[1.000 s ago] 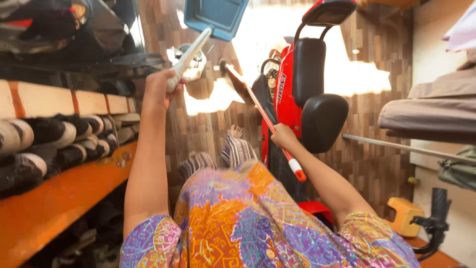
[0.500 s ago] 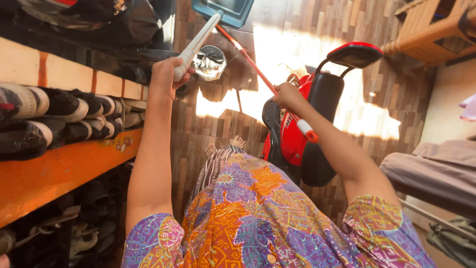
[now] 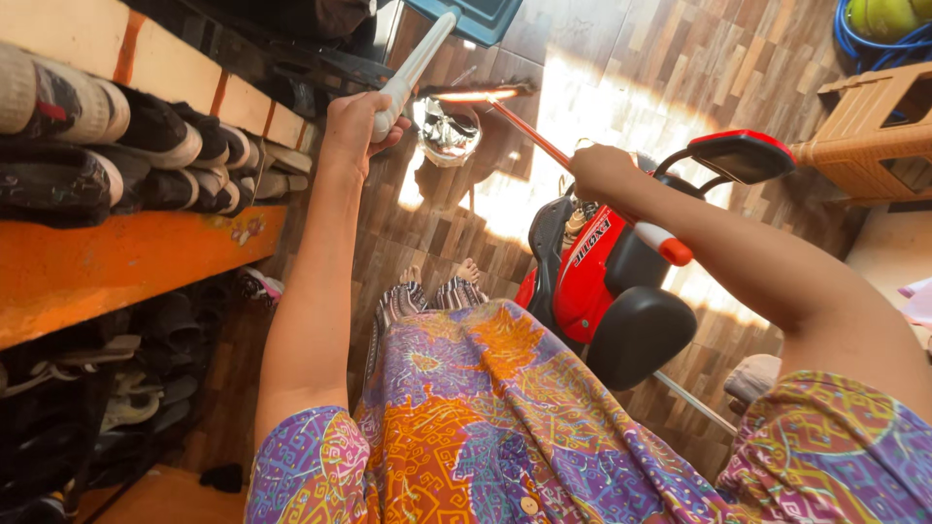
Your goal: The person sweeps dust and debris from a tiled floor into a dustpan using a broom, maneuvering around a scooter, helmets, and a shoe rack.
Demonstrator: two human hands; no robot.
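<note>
We look down past a patterned purple and orange dress to a wood-patterned floor (image 3: 670, 58); our left hand (image 3: 354, 126) is wrapped tight around a long white handle (image 3: 419, 56) that runs up to a blue dustpan (image 3: 476, 15) at the top edge; our right hand (image 3: 600, 170) is closed around a thin red broom stick (image 3: 544, 144) with a white grip and red cap behind the wrist, and its dark head (image 3: 476, 93) lies on the floor just below the dustpan; a crumpled shiny silver wrapper (image 3: 447, 131) sits on the floor between the two handles, close beneath the broom head, in a patch of sunlight; just right of our bare feet stands a red and black ride-on toy car (image 3: 607, 281) bearing a slanted white label on its red side; at left, an orange shoe rack (image 3: 107, 262) holds rows of shoes; at upper right stands a tan plastic stool (image 3: 869, 131), with a blue hose (image 3: 854, 44) beyond it.
</note>
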